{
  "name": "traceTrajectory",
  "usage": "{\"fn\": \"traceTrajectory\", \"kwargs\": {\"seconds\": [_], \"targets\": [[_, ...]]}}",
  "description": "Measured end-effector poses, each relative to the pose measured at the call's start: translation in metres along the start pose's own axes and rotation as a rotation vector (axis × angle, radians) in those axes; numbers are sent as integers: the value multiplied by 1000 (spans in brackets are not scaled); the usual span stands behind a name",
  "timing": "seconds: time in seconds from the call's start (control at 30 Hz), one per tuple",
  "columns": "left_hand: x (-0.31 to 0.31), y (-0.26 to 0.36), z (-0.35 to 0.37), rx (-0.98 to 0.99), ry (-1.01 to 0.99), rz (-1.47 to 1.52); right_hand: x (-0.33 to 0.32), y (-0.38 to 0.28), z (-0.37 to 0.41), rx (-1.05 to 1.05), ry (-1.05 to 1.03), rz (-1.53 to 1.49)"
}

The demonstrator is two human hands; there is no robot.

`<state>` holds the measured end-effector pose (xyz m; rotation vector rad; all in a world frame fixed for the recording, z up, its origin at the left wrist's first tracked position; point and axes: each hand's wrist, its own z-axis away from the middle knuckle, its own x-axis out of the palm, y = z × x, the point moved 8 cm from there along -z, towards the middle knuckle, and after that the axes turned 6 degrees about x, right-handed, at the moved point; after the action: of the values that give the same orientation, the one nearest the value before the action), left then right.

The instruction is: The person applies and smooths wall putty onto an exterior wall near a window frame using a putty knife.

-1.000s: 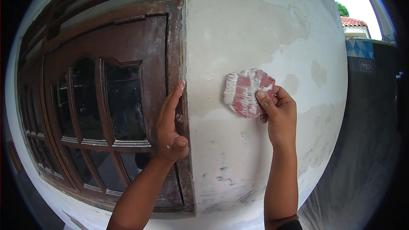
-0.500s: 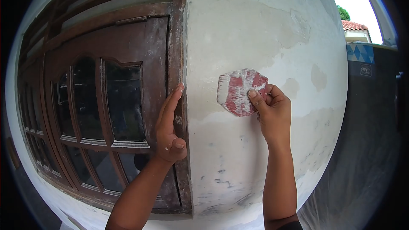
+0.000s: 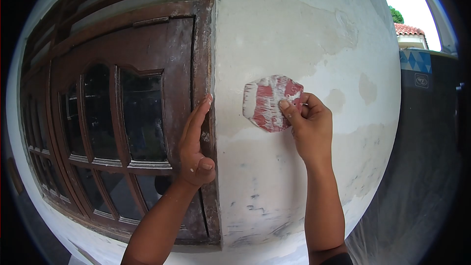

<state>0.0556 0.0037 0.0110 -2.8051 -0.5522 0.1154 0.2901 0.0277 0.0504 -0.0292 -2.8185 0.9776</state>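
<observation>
My right hand [image 3: 314, 130] pinches the right edge of a red putty scraper [image 3: 265, 102], thumb on the face toward me. White putty is streaked across that face. The scraper is at the off-white wall [image 3: 255, 167], a little right of the door frame; whether its far edge touches is hard to make out. My left hand [image 3: 195, 145] is open, fingers straight and edge-on, resting at the brown wooden frame [image 3: 202, 59]. Nothing is in it. White specks dot its fingertip and thumb base.
Left of the frame is a brown wooden shutter with dark glass panes [image 3: 142, 118]. The wall shows greyish patches and dark scuffs low down. Along the right stands a dark panel [image 3: 417, 157] with a blue patterned strip [image 3: 415, 62]; a tiled roof [image 3: 408, 29] is beyond.
My right hand and the scraper have shifted slightly left and up along the wall. The left hand stays at the frame.
</observation>
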Motion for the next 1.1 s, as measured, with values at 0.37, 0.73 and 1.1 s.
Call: {"fn": "traceTrajectory", "kwargs": {"seconds": [0.37, 0.73, 1.1], "targets": [[0, -2, 2, 110, 8, -8, 11, 0, -3, 51, -30, -41], [-1, -6, 1, -35, 24, 35, 6, 8, 0, 50, -53, -156], [-1, -8, 2, 18, 10, 8, 21, -14, 11, -2, -117, -123]]}}
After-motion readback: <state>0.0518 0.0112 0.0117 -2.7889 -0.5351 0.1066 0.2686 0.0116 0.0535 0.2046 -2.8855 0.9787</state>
